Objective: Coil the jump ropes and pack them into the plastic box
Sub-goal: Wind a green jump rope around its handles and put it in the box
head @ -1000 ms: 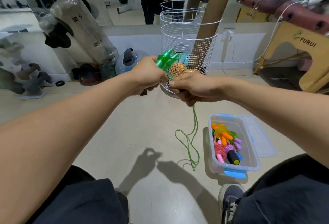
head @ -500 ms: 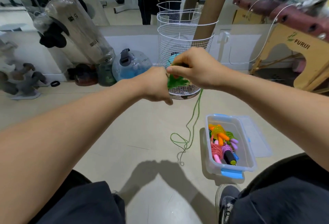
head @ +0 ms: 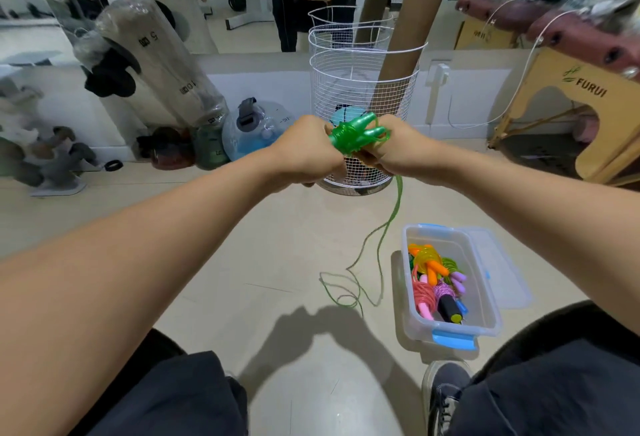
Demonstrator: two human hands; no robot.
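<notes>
Both forearms bare to the frame edge; no sleeves visible. Dark trousers (head: 166, 397) on both legs. Dark lace-up shoe (head: 445, 397), white sole edge.

Readable text: "FURUI" in dark letters with a small leaf logo above it, on the wooden stand (head: 585, 89) far right. Same brand, faint and partly hidden, on the cardboard box (head: 483, 35) behind it. Plastic-wrapped weight rack (head: 162, 65) far left shows mirrored or tilted numerals, looks like "5" near the top and "10" lower down. Clear water-filled weight bag (head: 258, 129) has small print, too blurred to read.
</notes>
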